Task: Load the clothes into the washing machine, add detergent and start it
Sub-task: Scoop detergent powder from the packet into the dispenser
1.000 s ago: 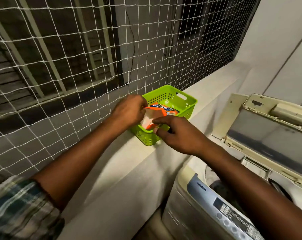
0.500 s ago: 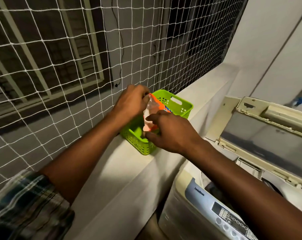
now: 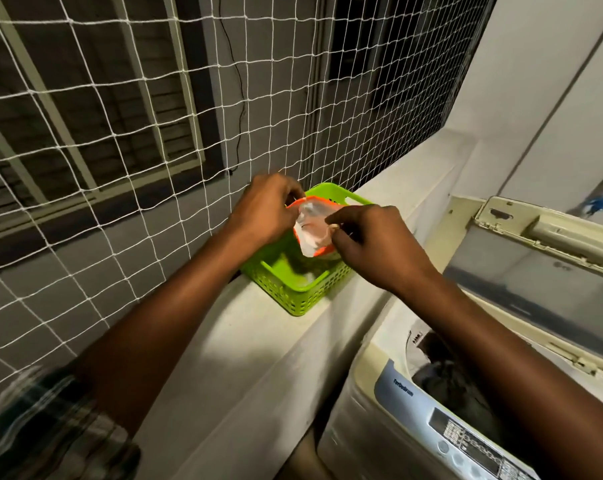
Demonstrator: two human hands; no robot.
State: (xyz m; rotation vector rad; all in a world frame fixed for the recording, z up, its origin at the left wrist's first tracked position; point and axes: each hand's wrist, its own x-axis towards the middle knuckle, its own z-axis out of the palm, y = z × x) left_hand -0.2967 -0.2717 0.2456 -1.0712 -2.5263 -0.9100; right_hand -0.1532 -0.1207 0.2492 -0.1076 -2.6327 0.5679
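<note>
An orange and white detergent packet (image 3: 312,227) is held upright over a green plastic basket (image 3: 295,294) on the ledge. My left hand (image 3: 265,211) grips the packet's left top edge and my right hand (image 3: 371,242) pinches its right top edge, so the mouth is spread. The top-loading washing machine (image 3: 397,420) stands at the lower right with its lid (image 3: 542,271) raised. Dark clothes (image 3: 449,379) lie in the drum, partly hidden by my right forearm.
The pale concrete ledge (image 3: 251,341) runs along a white net (image 3: 154,140) over a dark window. The machine's control panel (image 3: 466,445) faces me at the bottom right. A wall with a blue-handled tap (image 3: 599,202) is behind the lid.
Both hands have lifted the packet higher out of the basket and pulled its top apart. The view has shifted slightly, showing more of the machine.
</note>
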